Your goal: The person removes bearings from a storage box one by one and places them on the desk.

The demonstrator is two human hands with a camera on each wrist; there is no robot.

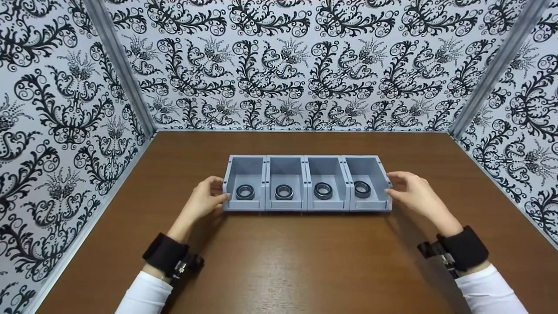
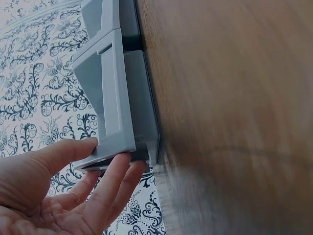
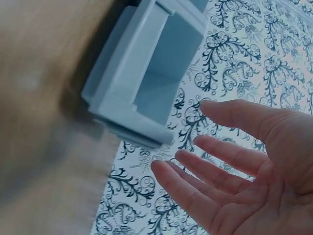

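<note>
A row of several grey plastic storage bins (image 1: 285, 205) stands side by side on the brown table. Each holds one ball bearing with a dark ring, such as the bearing (image 1: 245, 192) in the leftmost bin and the bearing (image 1: 362, 189) in the rightmost. My left hand (image 1: 205, 198) pinches the front corner of the leftmost bin (image 2: 112, 93), thumb on its front edge and fingers against the outer side. At the other end, my right hand (image 1: 414, 194) is beside the rightmost bin (image 3: 122, 73); the right wrist view shows its fingers spread, with a gap to the wall.
The wooden table (image 1: 279, 261) extends in front of and behind the row. Panels (image 1: 279, 65) with a black floral pattern enclose it at the back and both sides, with grey posts (image 1: 122, 61) at the corners. Black straps with cameras sit on both wrists.
</note>
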